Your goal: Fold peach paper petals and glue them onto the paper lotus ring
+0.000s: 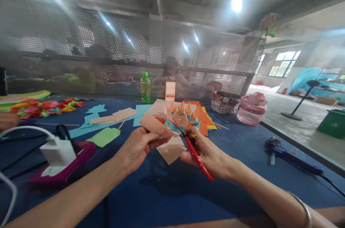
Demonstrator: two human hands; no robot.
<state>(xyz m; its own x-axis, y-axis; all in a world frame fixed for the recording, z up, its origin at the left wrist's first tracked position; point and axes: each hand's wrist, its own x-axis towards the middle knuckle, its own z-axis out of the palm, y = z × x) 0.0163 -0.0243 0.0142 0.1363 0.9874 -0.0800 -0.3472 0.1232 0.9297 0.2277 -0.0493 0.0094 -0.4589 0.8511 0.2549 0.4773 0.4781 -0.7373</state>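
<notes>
My left hand [140, 147] pinches a sheet of peach paper [153, 125] between thumb and fingers. My right hand [206, 152] grips a pair of red-handled scissors [197, 159], whose blades point up and left into the paper's edge near my left hand. Just behind the blades stands a folded paper flower [182, 117] with peach and orange petals and a teal base. Another peach paper piece [171, 150] lies under my hands. Orange and yellow paper sheets [202, 124] spread beneath the flower on the dark blue table [167, 199].
A co-worker's hand [8, 120] enters at the left edge, beyond a white charger [58, 152] and magenta object [61, 163]. Colourful paper pieces [44, 108], a green bottle [145, 88], woven basket [225, 102], pink container [252, 110] and dark blue glue gun [285, 154] surround my hands.
</notes>
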